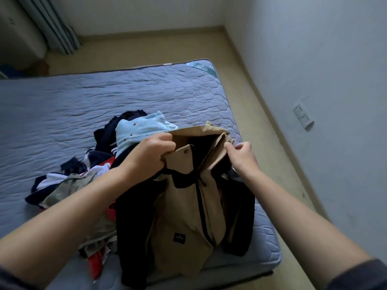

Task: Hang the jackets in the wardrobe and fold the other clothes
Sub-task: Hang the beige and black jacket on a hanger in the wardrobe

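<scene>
Head view: the camera is looking down on the near right corner of a mattress [100, 97], and two bare forearms are reaching forward over it.
Jacket [186, 208]: a tan jacket with black sleeves is lying on the mattress corner, its left side resting partly on a pile of clothes [69, 181]. The top part is being held up by both hands.
Jacket direction: the long axis is running from far to near, almost straight away from the person. The collar end is pointing away, toward the far side of the bed, and the hem is lying at the near edge of the mattress. A black zipper [202, 208] is running down the middle along this axis, and the front is facing up.
Left hand [154, 152]: the fingers are curling tightly around the left collar edge, just beside a snap button [186, 151].
Right hand [240, 154]: thumb and forefinger are pinching the right collar flap, and the other fingers are bending loosely.
Pile of clothes: dark blue, white, red and grey-green pieces are lying mixed to the left of the jacket. A light blue garment [140, 128] is sitting on top, behind the left hand.
Mattress: a grey-blue quilted surface is lying close to the right wall.
Room: a wall socket [303, 116] is showing on the right wall, and a curtain [56, 28] is hanging in the far left corner.
</scene>
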`<state>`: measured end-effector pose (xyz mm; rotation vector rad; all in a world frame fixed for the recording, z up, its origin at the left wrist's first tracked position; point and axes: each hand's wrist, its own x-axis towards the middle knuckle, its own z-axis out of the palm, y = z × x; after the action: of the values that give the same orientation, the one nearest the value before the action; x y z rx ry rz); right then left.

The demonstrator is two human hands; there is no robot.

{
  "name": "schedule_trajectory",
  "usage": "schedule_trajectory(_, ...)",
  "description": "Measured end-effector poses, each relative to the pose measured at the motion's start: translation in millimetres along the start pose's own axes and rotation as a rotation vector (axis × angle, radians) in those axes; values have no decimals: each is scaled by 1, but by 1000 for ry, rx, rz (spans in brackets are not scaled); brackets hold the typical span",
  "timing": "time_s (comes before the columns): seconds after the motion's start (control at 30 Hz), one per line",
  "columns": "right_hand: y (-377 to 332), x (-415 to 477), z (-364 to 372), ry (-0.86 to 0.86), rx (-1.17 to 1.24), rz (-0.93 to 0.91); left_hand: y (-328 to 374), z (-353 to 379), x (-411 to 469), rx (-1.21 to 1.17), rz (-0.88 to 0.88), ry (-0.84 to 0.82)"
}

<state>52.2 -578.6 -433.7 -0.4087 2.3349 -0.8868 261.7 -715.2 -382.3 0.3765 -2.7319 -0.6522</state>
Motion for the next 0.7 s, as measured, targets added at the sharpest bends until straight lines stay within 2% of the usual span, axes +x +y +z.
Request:
schedule_trajectory(0.07, -23, -3, -14, -40, 169, 60, 20, -14, -6, 7, 50, 12)
schedule_trajectory(0.2, -69, -17, -42, -470, 184, 203, 62, -54, -12, 46, 93, 90)
schedule_trajectory(0.23, -82, -21, -47, -518, 168, 198, 73, -66, -14, 72, 103, 102)
schedule_trajectory(0.33, -116, -42, -64, -504, 11, 31, 106, -96, -29, 143, 77, 140)
schedule_trajectory(0.4, -126, -65, -79, -601, -56, -46, 128, -114, -45, 183, 17, 203)
schedule_trajectory(0.47, -133, -89, -86, -679, -35, -59, 154, -134, -67, 185, -82, 309)
schedule_trajectory(0.57, -138, -141, -95, -769, 214, -63, 198, -154, -112, 315, -301, 534)
schedule_trajectory(0.63, -137, -164, -97, -832, 341, -81, 210, -159, -134, 404, -548, 606)
schedule_trajectory(0.7, -139, -203, -102, -868, 348, -168, 232, -166, -166, 417, -879, 616)
